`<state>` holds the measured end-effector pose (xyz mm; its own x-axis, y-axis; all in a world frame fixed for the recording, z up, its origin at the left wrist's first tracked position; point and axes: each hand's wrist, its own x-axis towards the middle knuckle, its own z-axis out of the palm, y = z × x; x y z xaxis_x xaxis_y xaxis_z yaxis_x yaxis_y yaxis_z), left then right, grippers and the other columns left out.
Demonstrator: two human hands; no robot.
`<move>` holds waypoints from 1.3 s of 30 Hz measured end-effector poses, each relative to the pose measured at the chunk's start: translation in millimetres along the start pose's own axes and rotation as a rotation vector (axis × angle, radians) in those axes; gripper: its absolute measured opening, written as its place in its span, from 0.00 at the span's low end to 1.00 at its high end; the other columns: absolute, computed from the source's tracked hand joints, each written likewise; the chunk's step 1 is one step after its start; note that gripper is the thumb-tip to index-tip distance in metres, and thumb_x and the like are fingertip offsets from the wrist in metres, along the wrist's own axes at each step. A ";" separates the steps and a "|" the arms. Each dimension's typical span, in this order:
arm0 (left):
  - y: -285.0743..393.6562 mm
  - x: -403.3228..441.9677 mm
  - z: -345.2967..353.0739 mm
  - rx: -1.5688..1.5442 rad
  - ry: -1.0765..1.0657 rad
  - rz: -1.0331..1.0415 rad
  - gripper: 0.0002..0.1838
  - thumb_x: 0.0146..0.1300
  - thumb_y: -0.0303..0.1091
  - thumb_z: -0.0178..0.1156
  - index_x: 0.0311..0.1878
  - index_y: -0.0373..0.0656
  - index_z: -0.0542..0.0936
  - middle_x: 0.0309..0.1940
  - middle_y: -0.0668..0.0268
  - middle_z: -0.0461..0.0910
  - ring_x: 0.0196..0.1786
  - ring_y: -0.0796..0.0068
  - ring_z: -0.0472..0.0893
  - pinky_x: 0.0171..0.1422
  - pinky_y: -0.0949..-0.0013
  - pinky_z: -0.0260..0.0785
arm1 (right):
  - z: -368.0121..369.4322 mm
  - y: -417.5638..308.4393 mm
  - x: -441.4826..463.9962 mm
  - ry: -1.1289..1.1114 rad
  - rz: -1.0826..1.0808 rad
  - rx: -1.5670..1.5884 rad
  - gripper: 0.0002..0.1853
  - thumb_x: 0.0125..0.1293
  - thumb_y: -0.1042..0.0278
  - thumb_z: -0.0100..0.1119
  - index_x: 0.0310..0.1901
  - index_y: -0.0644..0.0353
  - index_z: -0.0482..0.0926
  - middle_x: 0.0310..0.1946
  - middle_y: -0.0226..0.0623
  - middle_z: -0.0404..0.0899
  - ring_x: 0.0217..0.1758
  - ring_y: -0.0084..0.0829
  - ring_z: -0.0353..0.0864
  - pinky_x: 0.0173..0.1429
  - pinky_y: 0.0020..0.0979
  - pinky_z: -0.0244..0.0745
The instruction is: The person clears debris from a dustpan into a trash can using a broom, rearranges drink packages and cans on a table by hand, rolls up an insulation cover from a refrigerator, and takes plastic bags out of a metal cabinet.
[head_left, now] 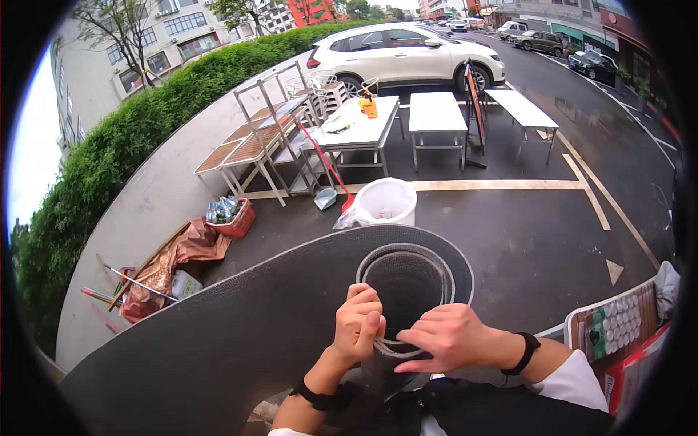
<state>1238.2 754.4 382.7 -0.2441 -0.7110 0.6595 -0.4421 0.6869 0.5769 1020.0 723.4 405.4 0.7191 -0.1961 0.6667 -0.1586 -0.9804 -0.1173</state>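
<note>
A dark grey floor mat point(218, 330) stands on its long edge, part of it curled into an upright roll point(403, 256) in front of me. The rest of the sheet sweeps away to the left. My left hand point(358, 323) is closed over the near rim of the roll, its fingers folded. Beside it, my right hand point(447, 338) grips the same rim from the right, with the index finger over the edge and the thumb lower on the outside. Both wrists wear black bands. The lower part of the roll is hidden by my hands and body.
Beyond the mat stands a white bucket point(386, 200), with a red-handled broom point(331, 171) by it. White tables point(436, 112) and a parked white car point(403, 54) are farther back. At left lie a crate of bottles point(233, 216) and a brown tarp point(200, 243).
</note>
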 end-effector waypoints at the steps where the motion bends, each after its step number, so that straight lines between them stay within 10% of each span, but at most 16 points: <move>1: -2.8 -0.4 -8.0 -0.102 -0.023 0.026 0.23 0.65 0.32 0.45 0.12 0.43 0.71 0.15 0.68 0.68 0.31 0.68 0.73 0.61 0.57 0.62 | -6.3 8.5 0.8 0.028 -0.015 0.026 0.20 0.55 0.46 0.68 0.29 0.56 0.77 0.20 0.27 0.73 0.24 0.27 0.77 0.32 0.27 0.74; 5: -9.1 10.0 -27.1 -0.053 -0.024 0.055 0.28 0.68 0.38 0.41 0.10 0.44 0.71 0.13 0.70 0.67 0.29 0.70 0.72 0.61 0.57 0.61 | 0.8 41.2 -6.7 0.017 -0.094 0.015 0.21 0.53 0.45 0.71 0.24 0.54 0.75 0.18 0.26 0.70 0.21 0.26 0.74 0.29 0.27 0.71; 10: 37.0 9.1 -26.8 0.518 0.093 0.002 0.27 0.74 0.47 0.34 0.44 0.44 0.83 0.48 0.63 0.82 0.62 0.58 0.74 0.74 0.49 0.48 | 37.2 15.0 6.4 0.144 0.048 -0.077 0.24 0.53 0.52 0.71 0.15 0.52 0.67 0.12 0.26 0.64 0.13 0.25 0.68 0.20 0.26 0.62; 14: 15.8 -10.7 -8.5 0.306 0.230 -0.003 0.32 0.72 0.43 0.36 0.09 0.46 0.69 0.12 0.70 0.66 0.25 0.69 0.71 0.64 0.56 0.59 | 39.7 -11.5 18.1 0.038 0.022 0.006 0.19 0.57 0.48 0.68 0.23 0.53 0.74 0.16 0.26 0.69 0.20 0.26 0.73 0.25 0.26 0.68; 20: -9.1 -25.0 -59.5 -0.140 0.158 0.079 0.29 0.71 0.40 0.38 0.10 0.45 0.66 0.14 0.69 0.68 0.27 0.69 0.72 0.59 0.61 0.60 | 27.1 39.4 19.9 0.081 -0.186 0.097 0.22 0.50 0.43 0.71 0.28 0.55 0.78 0.21 0.27 0.75 0.26 0.27 0.78 0.34 0.27 0.75; 27: 32.7 -18.3 -36.9 0.607 0.333 0.005 0.18 0.66 0.36 0.48 0.20 0.47 0.77 0.20 0.72 0.76 0.38 0.70 0.78 0.72 0.53 0.53 | 64.2 -16.6 43.3 0.084 0.069 -0.067 0.24 0.57 0.45 0.68 0.17 0.52 0.68 0.13 0.25 0.67 0.16 0.25 0.72 0.22 0.26 0.67; 29: 22.8 -39.4 -50.3 0.502 0.276 -0.024 0.21 0.63 0.31 0.47 0.11 0.47 0.70 0.12 0.72 0.66 0.23 0.71 0.71 0.62 0.58 0.60 | 56.4 -38.9 51.0 -0.037 0.051 -0.039 0.23 0.57 0.45 0.67 0.20 0.53 0.71 0.17 0.27 0.71 0.20 0.26 0.74 0.27 0.27 0.70; 34: 15.9 -50.8 -100.0 0.099 0.277 0.100 0.27 0.67 0.37 0.41 0.07 0.47 0.63 0.10 0.72 0.62 0.19 0.73 0.65 0.47 0.63 0.57 | 50.1 2.9 62.5 0.063 -0.185 0.186 0.23 0.52 0.42 0.69 0.33 0.57 0.78 0.28 0.32 0.77 0.32 0.33 0.78 0.47 0.32 0.75; 39: 25.5 -67.3 -134.4 0.451 0.309 -0.096 0.26 0.71 0.39 0.40 0.15 0.46 0.73 0.18 0.70 0.75 0.35 0.68 0.76 0.63 0.56 0.58 | 87.5 -10.8 64.6 0.039 -0.103 0.064 0.25 0.55 0.43 0.68 0.18 0.53 0.68 0.17 0.27 0.70 0.21 0.28 0.75 0.27 0.30 0.71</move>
<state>1359.3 840.0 417.7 0.0501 -0.6435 0.7638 -0.7925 0.4398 0.4226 1127.4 719.4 385.3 0.7021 -0.0942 0.7058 -0.0405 -0.9949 -0.0925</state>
